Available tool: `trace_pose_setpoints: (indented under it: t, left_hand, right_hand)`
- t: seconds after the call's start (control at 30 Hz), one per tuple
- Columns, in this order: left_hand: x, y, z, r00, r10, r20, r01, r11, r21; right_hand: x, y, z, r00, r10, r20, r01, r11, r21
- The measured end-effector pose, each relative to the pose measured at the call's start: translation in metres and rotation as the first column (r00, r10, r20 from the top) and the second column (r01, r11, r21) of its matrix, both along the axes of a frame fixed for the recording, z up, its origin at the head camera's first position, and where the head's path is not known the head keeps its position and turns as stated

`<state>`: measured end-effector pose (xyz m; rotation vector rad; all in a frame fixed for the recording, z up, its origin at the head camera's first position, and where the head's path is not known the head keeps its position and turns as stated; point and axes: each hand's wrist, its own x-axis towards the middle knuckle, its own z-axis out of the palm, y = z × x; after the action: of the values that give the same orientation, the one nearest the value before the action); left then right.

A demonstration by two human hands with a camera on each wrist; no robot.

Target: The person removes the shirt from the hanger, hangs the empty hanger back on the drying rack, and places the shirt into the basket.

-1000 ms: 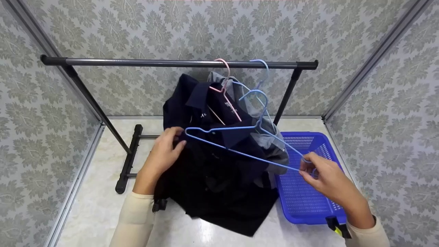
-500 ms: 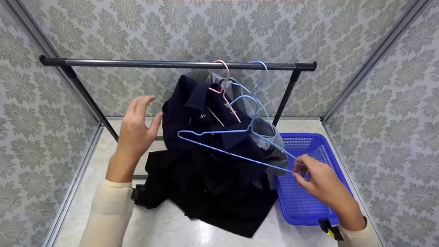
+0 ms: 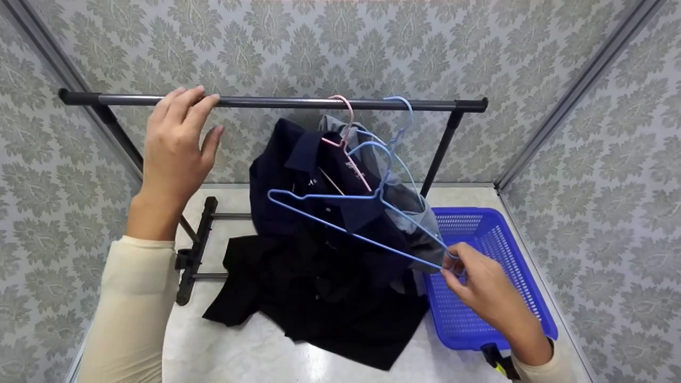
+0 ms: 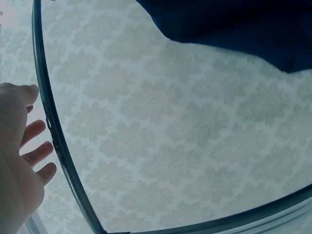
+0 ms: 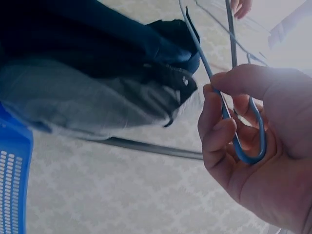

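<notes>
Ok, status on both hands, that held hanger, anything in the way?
Right fingers grip bare blue hanger by one end. Left fingers at the rail, holding nothing. Navy shirt hangs beyond the hanger, might snag.

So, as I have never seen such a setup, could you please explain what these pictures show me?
No machine here: a person works bare-handed. One camera, worn on the head, looks forward and down; one on each wrist looks at that hand's work. The right hand holds one end of a blue hanger. The left hand is at the clothes rail; contact is hard to judge. From it hang a pink hanger with a navy shirt and a second blue hanger with a grey garment. Dark cloth spreads below, perhaps a separate garment. A blue basket stands on the pale surface, to the right.
</notes>
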<state>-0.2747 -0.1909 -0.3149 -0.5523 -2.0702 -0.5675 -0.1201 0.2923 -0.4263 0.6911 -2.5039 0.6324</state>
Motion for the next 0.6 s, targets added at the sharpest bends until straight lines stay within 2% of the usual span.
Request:
trace_pose_setpoints:
  t: [0.3, 0.6]
  left_hand:
    - [-0.014, -0.003, 0.016, 0.998, 0.058, 0.034, -0.056, 0.996, -0.065]
    - [-0.019, -0.003, 0.019, 0.994, 0.093, 0.059, -0.093, 0.996, -0.002]
  right_hand:
    - [-0.005, -0.016, 0.016, 0.999, -0.023, -0.03, 0.023, 1.0, -0.011]
    - [-0.014, -0.028, 0.027, 0.998, -0.015, -0.054, 0.018, 0.999, 0.042]
